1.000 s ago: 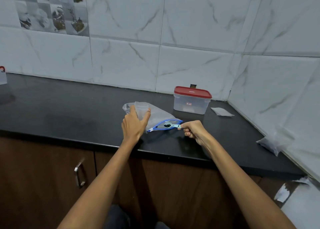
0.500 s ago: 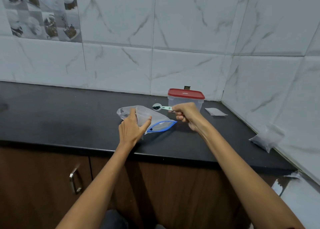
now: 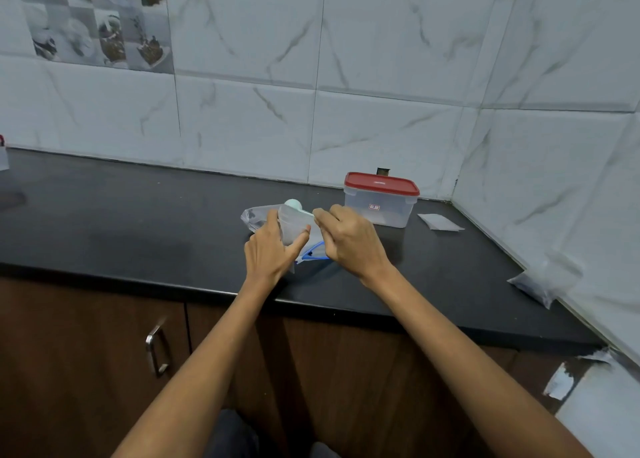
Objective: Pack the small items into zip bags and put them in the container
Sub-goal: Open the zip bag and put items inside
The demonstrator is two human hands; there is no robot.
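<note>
My left hand (image 3: 270,248) grips a small clear zip bag (image 3: 294,224) and holds it upright on the black counter (image 3: 138,215). My right hand (image 3: 349,238) pinches the handle of a pale green measuring spoon (image 3: 294,204), whose bowl is tipped over the small bag's mouth. Beneath both hands lies a larger clear bag with a blue zip edge (image 3: 313,255). A clear container with a red lid (image 3: 381,199), lid on, stands just behind my right hand.
A flat empty zip bag (image 3: 440,222) lies right of the container near the corner. A filled clear bag (image 3: 535,284) leans against the right wall. Tiled walls close the back and right. A cabinet handle (image 3: 156,352) sits below the counter edge.
My right hand lifted the spoon out of the blue-edged bag, carried it up and left, and turned it over the small bag. My left hand stayed on the small bag.
</note>
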